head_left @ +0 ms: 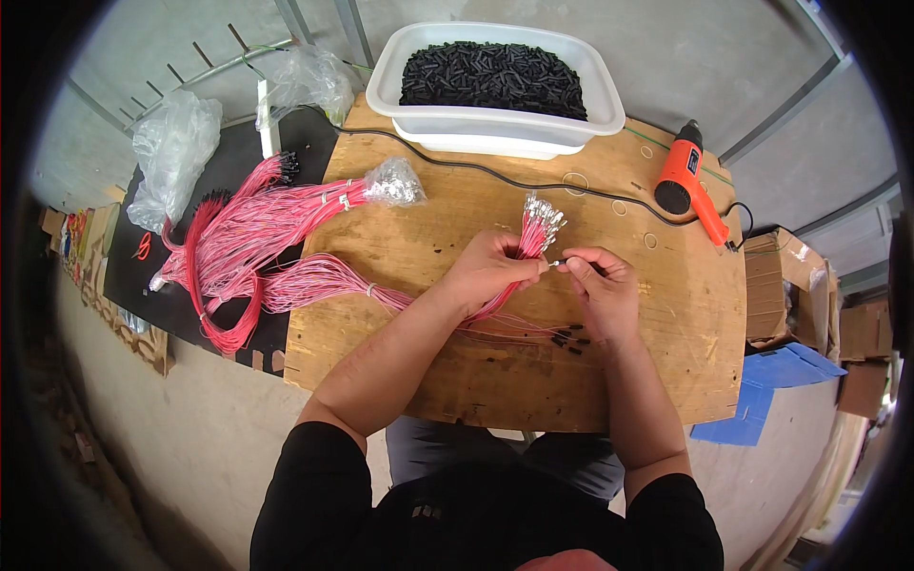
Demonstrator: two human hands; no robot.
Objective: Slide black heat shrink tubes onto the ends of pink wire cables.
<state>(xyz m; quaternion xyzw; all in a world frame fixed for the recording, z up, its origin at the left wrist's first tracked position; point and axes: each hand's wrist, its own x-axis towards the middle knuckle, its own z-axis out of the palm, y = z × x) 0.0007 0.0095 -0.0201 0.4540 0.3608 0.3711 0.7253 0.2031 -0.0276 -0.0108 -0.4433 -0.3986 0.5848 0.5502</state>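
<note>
My left hand (487, 270) is closed around a bundle of pink-red wires (536, 238), whose silvery metal terminals fan out above my fingers. At its fingertips a single wire end sticks out to the right. There my right hand (604, 290) pinches a small black sleeve (562, 262) against that wire's end; the fingers partly hide it. Just below, between my forearms, several wires with black sleeves on their ends (569, 339) lie on the wooden table (457, 381).
A white tub (495, 124) of loose black sleeves (490, 81) stands at the back. More pink wire bundles (257, 224) lie to the left, near plastic bags (176, 157). An orange heat gun (680, 176) rests at the right; its black cable (514, 181) crosses the table. Cardboard boxes (769, 285) stand beyond.
</note>
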